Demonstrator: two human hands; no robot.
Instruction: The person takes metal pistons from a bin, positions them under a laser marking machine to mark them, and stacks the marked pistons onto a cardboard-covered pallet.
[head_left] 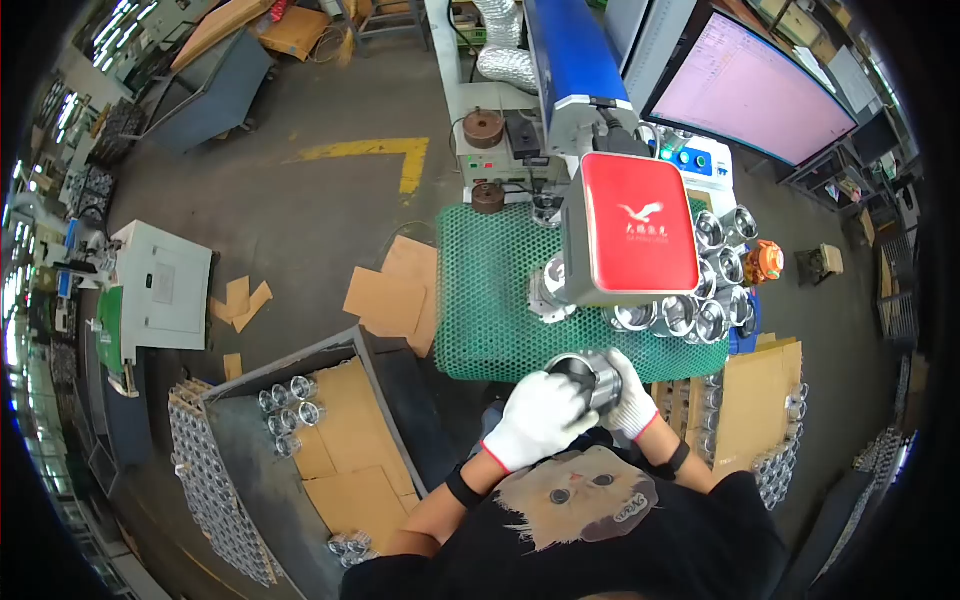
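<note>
Hands: white-gloved left hand [540, 418] and right hand [632, 400] curled around shiny, round metal cup [604, 380]
Drop risk: polished metal might slip if gloved fingers loosen

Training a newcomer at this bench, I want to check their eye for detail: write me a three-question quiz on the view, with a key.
1. Multiple choice: what colour is the panel that carries the white bird logo?
a) Green
b) Red
c) Blue

2. True or false: the gloved left hand and right hand are both on the same metal cup.

3. Fill in the blank: from the wearer's viewpoint, the orange-topped container stands to the ____ of the panel.

Key: 1. b; 2. true; 3. right
</note>
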